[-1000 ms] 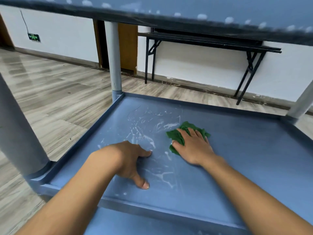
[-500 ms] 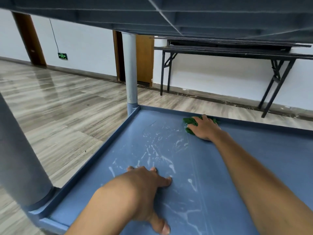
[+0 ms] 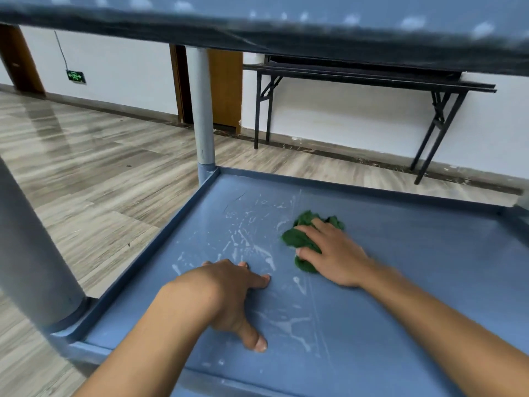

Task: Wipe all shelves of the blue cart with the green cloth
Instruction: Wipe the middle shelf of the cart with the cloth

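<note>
The blue cart's middle shelf (image 3: 423, 253) fills the lower view, with its raised rim at the left and far sides. White streaks (image 3: 246, 236) smear its left half. The crumpled green cloth (image 3: 297, 239) lies near the shelf's middle. My right hand (image 3: 335, 253) presses flat on the cloth, fingers stretched over it and thumb along its near side. My left hand (image 3: 229, 293) rests on the shelf to the left and nearer, fingertips and thumb spread on the surface. The underside edge of the upper shelf (image 3: 286, 32) hangs across the top.
Grey cart posts stand at the far left corner (image 3: 203, 110) and the near left corner (image 3: 31, 253). Beyond lie a wooden floor (image 3: 100, 167), a white wall, a brown door and a black folding table (image 3: 372, 78) against the wall.
My right hand has pulled the cloth back from the shelf's far rim toward the middle. The left hand stays braced on the shelf. The view has risen a little.
</note>
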The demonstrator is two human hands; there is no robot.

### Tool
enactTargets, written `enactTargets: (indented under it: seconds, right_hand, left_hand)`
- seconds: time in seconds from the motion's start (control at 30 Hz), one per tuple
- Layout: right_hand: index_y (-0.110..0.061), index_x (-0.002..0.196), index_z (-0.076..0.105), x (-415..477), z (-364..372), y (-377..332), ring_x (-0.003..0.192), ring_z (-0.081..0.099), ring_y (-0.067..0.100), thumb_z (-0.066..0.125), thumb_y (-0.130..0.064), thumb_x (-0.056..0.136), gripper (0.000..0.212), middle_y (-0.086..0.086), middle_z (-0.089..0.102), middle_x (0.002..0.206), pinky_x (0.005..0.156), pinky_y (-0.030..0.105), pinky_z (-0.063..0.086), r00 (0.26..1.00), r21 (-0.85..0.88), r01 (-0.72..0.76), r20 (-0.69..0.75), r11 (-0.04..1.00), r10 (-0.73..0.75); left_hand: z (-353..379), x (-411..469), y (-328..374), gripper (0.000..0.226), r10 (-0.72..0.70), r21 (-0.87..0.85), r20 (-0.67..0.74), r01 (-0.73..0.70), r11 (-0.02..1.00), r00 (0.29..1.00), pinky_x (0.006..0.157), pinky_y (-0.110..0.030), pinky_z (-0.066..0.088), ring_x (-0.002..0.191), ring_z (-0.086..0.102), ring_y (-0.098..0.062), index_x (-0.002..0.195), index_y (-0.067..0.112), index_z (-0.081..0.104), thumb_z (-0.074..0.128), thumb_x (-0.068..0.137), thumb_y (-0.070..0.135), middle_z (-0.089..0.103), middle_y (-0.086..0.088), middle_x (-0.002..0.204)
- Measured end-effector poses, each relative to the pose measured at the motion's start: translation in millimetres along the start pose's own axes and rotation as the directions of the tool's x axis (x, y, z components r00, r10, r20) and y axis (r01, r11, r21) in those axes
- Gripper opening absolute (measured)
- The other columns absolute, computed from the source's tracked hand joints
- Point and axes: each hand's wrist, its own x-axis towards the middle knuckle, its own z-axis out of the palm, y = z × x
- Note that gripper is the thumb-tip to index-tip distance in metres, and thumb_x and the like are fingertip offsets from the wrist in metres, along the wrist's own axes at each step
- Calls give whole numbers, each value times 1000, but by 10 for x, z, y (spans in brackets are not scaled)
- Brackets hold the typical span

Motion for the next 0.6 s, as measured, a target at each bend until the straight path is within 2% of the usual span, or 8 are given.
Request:
enactTargets:
  seconds: [0.1,0.2,0.27,0.33,0.4,0.5,0.6]
  right_hand:
    - [-49,154,22,-693,43,-244,154,17,21,16,-79,79,81,-8,14,168,126,36,13,999,-26,20,30,999,-20]
    - [-51,152,20,-1360,84,-548,150,14,15,18,-74,83,73,-14,15,163,120,24,7,1000,-49,18,2,999,-18]
    - [-54,153,21,-1661,131,-717,153,12,13,17,-74,81,75,-16,12,165,123,25,3,1000,-52,-10,-2,999,10]
    - [-59,152,13,-1851,160,-822,154,2,7,12,-77,78,75,-19,0,166,124,25,-5,998,-57,-56,-1,997,56]
    - [-60,151,7,-1900,171,-876,153,-3,3,16,-75,86,67,-23,-6,164,124,24,-6,997,-88,-76,-15,993,75]
    - [-57,153,10,-1856,155,-898,154,0,5,29,-69,94,63,-20,-3,167,124,24,-6,996,-111,-83,-44,990,79]
    - [-51,156,13,-1708,160,-856,156,1,10,26,-70,93,67,-12,2,170,125,28,-4,996,-57,-89,-18,994,88]
  left_hand:
    - [-7,-21,7,104,6,-9,10,-6,1000,1000,108,-35,29,143,26,-21,148,53,13,73,64,69,9,14,161]
    - [-12,-58,2,106,3,-14,10,-3,1000,1000,108,-36,33,141,31,-20,148,52,15,74,62,70,15,15,159]
    - [-15,-58,2,108,1,-15,9,0,1000,1000,108,-36,33,140,32,-19,149,50,15,74,61,70,17,14,159]
    - [-15,-77,11,108,10,-5,10,-10,1000,1000,107,-33,33,140,32,-18,150,47,15,74,62,70,18,13,159]
    - [-12,-86,14,108,15,9,15,-15,1000,1000,104,-32,33,140,32,-19,151,45,15,74,63,69,19,11,159]
    - [-7,-97,20,108,20,26,19,-21,999,1000,105,-33,33,139,33,-20,151,44,14,72,65,70,18,9,160]
    - [-16,-101,27,106,22,25,20,-23,999,1000,108,-34,34,139,33,-20,152,44,14,72,66,70,19,9,160]
